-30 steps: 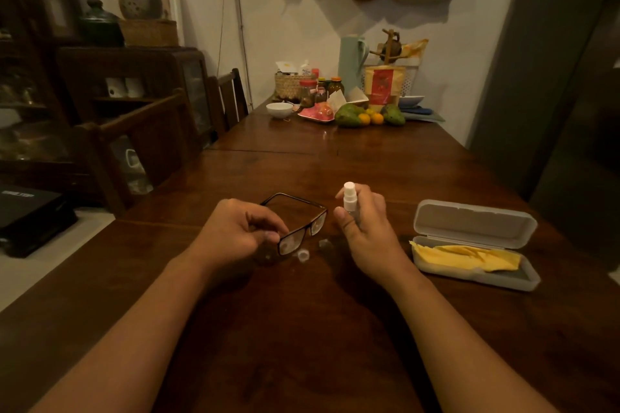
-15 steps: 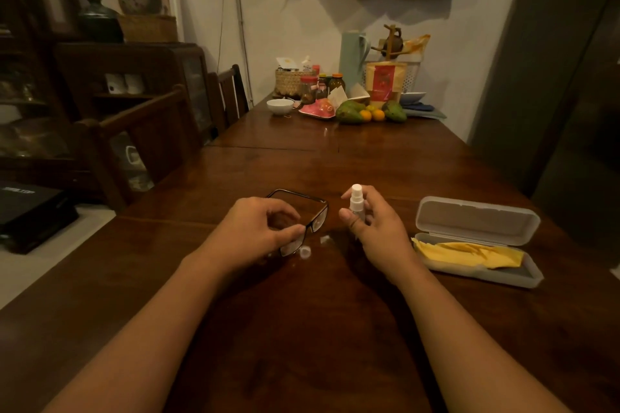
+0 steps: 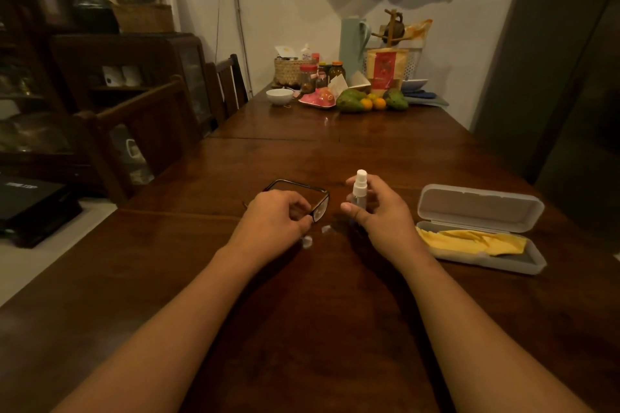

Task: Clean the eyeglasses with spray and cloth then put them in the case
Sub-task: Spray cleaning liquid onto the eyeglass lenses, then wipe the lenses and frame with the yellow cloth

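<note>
Two bare hands work over the middle of the dark brown, glossy wooden desk.

Left hand: fingers curled, thumb and fingertips pinching the black, rectangular-framed eyeglasses at the frame beside one lens. The glasses lie just beyond and to the right of this hand's knuckles. The temples are unfolded and reach away from the person. One clear lens shows past the fingers; the other is hidden behind the hand. Whether the frame touches the desk cannot be told.

Right hand: thumb and fingers wrapped round the small clear plastic spray bottle with a white nozzle. The bottle is cylindrical, stands upright, and the nozzle rises above the fingers. Its base is hidden by the thumb. The bottle sits just right of the eyeglasses, not touching them.

A small round white cap lies on the desk between the two hands, near the left thumb. A second small pale piece lies just beyond it; its shape is too small to make out.

The pale grey, oblong, round-cornered plastic glasses case lies to the right of the right hand, near but apart. Its hinged lid stands open at the back. The yellow soft cleaning cloth lies loosely creased in the lower tray.

Far end of desk: a small white ceramic bowl, green and orange fruit, a woven basket.
</note>
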